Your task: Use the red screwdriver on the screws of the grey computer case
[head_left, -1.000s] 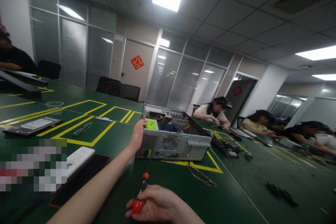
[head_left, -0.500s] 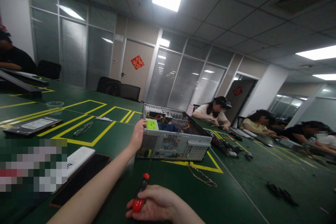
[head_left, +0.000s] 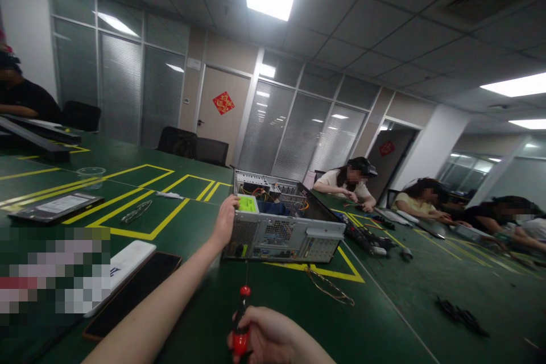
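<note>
An opened computer case [head_left: 322,245] lies on the green table, its top side uncovered so that wires and parts inside show. Against its left side rests my left hand [head_left: 224,220], fingers curled over the upper edge beside a power supply with a bright green label [head_left: 247,204]. A red and black screwdriver [head_left: 241,321] is gripped in my right hand [head_left: 267,333], low in front of the case. Its thin shaft points up toward the case's lower rear edge; whether the tip touches the case I cannot tell.
Left on the table [head_left: 205,296] lie a dark phone [head_left: 134,296], a white box-like item [head_left: 123,273], a hard drive [head_left: 57,206] and a clear plastic cup [head_left: 91,177]. A loose cable [head_left: 328,287] lies before the case, black cables [head_left: 463,317] farther right. Several people sit around the table.
My right hand has shifted slightly right and down with the screwdriver, and its fingers have closed more around the handle. My left hand stays on the case.
</note>
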`<state>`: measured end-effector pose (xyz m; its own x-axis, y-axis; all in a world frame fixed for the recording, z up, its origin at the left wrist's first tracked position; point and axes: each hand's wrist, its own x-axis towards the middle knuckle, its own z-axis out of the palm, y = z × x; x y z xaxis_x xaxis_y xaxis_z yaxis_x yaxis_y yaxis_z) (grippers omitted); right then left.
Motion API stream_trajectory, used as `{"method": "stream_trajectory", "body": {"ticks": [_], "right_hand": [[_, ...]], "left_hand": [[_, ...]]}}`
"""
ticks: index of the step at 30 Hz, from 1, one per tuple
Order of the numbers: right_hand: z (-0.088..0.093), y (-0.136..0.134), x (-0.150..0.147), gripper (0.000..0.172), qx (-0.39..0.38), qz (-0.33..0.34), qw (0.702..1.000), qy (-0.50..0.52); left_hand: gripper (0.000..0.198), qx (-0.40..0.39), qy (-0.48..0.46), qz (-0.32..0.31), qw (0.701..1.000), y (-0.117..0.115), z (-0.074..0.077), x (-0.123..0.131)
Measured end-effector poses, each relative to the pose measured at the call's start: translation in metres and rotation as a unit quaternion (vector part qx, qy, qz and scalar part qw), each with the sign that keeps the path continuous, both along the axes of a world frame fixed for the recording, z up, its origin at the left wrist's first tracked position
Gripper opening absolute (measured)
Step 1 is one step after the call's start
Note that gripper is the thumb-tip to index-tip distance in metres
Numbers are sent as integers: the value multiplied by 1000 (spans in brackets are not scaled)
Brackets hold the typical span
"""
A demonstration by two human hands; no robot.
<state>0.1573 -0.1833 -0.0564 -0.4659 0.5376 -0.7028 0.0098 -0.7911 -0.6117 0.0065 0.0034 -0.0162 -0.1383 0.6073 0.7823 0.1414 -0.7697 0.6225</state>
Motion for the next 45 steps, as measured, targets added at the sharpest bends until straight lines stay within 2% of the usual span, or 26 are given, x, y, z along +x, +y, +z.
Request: {"method": "stream_trajectory", "body": {"ticks": [4,7,10,14,19,26,31,34,42,45], "right_hand": [[4,-17,12,34,6,-100,995,-17],[12,-31,16,38,37,-192,981,-16],[21,-38,15,45,42,-218,975,-15],[25,-41,7,55,9,-234,972,6],[23,-42,1,43,-41,-308,944,115],[33,-44,7,52,-57,-322,936,126],[35,-43,11,42,-82,-323,932,143],[35,-42,9,52,-97,-319,934,131],[32,-43,13,54,-58,-314,939,127],[33,-43,16,44,-46,-303,946,106]], "left_hand": [[55,1,10,4,1000,-2,1,-1],[55,4,9,4,1000,-3,3,0],[54,0,7,7,1000,-4,3,0],[53,0,6,7,1000,-4,2,-1],[51,-1,3,-4,1000,-3,2,-1],[50,-11,1,-5,1000,-1,2,-2],[53,-11,3,-4,1000,-1,2,-2],[55,-12,4,-3,1000,-2,2,-1],[55,-14,3,-3,1000,-2,2,-1],[55,-16,4,-4,1000,-3,3,-1]]}}
